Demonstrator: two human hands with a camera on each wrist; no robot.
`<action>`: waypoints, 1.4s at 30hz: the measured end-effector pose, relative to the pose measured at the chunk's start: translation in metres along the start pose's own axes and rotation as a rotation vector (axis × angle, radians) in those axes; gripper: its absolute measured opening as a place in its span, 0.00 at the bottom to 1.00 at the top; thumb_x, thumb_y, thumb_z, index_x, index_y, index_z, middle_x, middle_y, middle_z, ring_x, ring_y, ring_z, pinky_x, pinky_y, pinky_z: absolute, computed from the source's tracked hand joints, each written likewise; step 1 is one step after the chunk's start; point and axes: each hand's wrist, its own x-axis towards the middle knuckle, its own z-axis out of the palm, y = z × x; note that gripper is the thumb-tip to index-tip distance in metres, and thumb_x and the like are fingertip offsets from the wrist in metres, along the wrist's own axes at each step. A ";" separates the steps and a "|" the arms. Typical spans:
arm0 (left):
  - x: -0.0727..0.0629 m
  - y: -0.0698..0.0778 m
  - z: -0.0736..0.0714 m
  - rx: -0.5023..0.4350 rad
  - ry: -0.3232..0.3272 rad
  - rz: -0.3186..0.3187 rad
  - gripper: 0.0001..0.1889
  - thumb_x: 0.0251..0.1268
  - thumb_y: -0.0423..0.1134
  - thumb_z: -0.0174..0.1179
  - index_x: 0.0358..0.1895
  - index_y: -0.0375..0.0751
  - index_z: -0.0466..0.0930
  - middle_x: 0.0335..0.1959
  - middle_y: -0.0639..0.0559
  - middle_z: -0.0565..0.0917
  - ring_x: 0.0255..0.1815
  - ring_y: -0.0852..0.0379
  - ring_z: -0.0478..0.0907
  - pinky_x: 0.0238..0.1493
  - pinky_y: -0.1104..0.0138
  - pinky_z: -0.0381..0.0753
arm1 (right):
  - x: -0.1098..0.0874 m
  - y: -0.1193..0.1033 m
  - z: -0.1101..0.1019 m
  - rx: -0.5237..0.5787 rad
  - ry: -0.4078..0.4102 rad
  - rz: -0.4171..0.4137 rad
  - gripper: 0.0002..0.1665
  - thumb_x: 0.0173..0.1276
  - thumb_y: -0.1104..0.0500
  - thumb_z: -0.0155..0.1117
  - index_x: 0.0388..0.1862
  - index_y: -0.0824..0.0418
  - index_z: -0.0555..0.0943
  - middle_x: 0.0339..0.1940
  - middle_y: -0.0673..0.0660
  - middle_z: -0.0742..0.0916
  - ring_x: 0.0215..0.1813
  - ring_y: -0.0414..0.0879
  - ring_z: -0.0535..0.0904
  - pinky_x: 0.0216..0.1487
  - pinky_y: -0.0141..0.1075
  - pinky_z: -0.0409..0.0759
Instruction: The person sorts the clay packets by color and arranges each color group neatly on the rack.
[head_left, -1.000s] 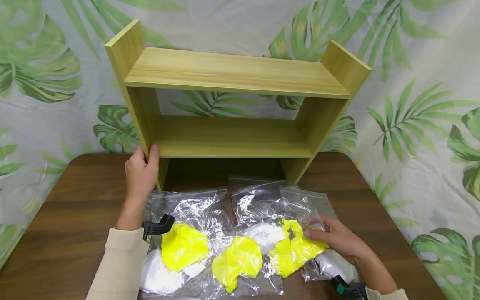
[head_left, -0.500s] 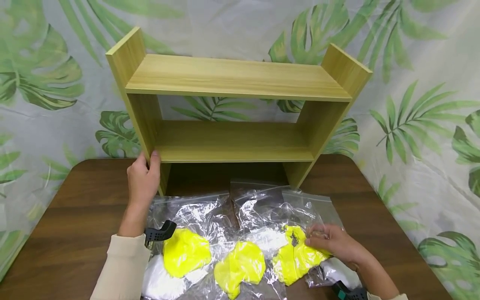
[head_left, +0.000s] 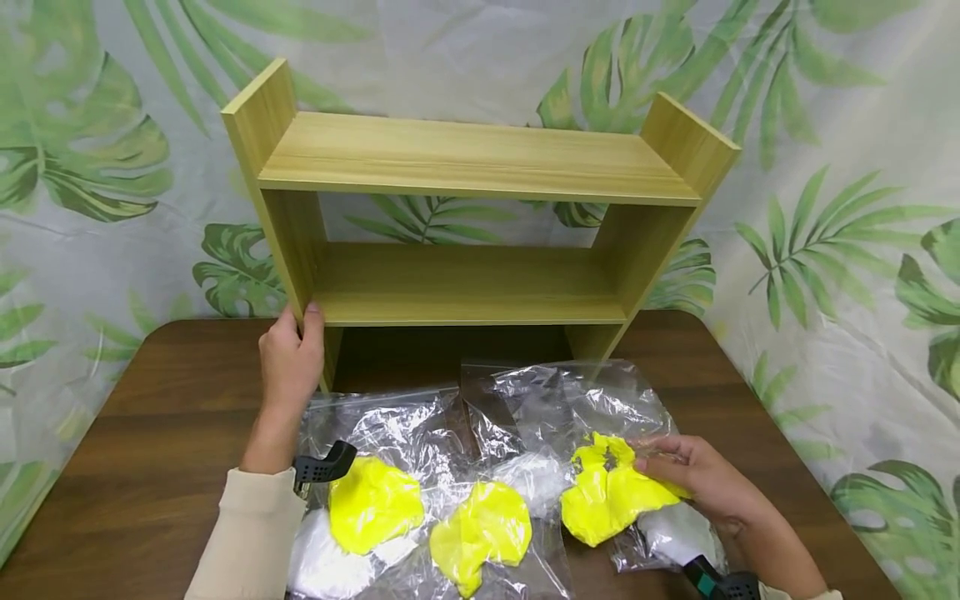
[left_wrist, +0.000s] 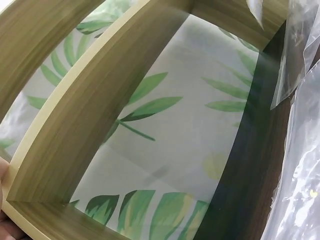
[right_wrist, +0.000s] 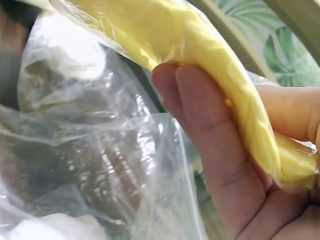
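Observation:
My left hand (head_left: 291,358) grips the left side panel of a light wooden bookshelf (head_left: 480,157), its thumb on the panel's front edge near the middle board. In the left wrist view, that hand's fingers show only at the lower left corner. On the right, my right hand (head_left: 708,479) holds a clear zip bag with a flattened yellow, clay-like lump (head_left: 611,500) in it. The right wrist view shows fingers behind the yellow lump (right_wrist: 200,42) and the thumb on its other side. Wrinkled plastic covers the lump.
Two more yellow lumps lie in clear bags, one at the left (head_left: 375,504) and one in the middle (head_left: 480,533). White contents show in a bag (head_left: 682,533) under my right hand. Everything stands on a dark wooden table (head_left: 172,433) before a leaf-print cloth (head_left: 450,50).
My right hand has moved slightly right, lifting and shifting the bag with its yellow lump. My left hand stays on the bookshelf. The whole head view has dropped a little.

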 end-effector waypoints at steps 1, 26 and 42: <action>0.000 0.000 0.001 0.001 0.001 -0.001 0.19 0.74 0.48 0.44 0.25 0.39 0.65 0.13 0.46 0.62 0.20 0.45 0.63 0.22 0.58 0.62 | 0.000 -0.002 -0.001 0.011 0.010 -0.002 0.19 0.72 0.62 0.56 0.58 0.71 0.76 0.56 0.50 0.82 0.53 0.41 0.80 0.49 0.38 0.79; 0.003 -0.002 0.011 -0.004 0.015 0.003 0.19 0.75 0.48 0.44 0.27 0.37 0.68 0.14 0.45 0.62 0.23 0.42 0.66 0.26 0.55 0.64 | -0.010 -0.074 -0.008 0.162 0.134 -0.226 0.20 0.75 0.68 0.48 0.52 0.51 0.82 0.38 0.52 0.87 0.35 0.42 0.84 0.36 0.35 0.83; 0.005 -0.013 0.009 0.008 0.026 0.023 0.19 0.75 0.46 0.43 0.28 0.37 0.69 0.13 0.43 0.64 0.20 0.43 0.67 0.24 0.55 0.65 | -0.002 -0.142 -0.003 0.291 -0.013 -0.493 0.25 0.74 0.74 0.40 0.64 0.61 0.74 0.43 0.58 0.87 0.39 0.48 0.86 0.40 0.38 0.83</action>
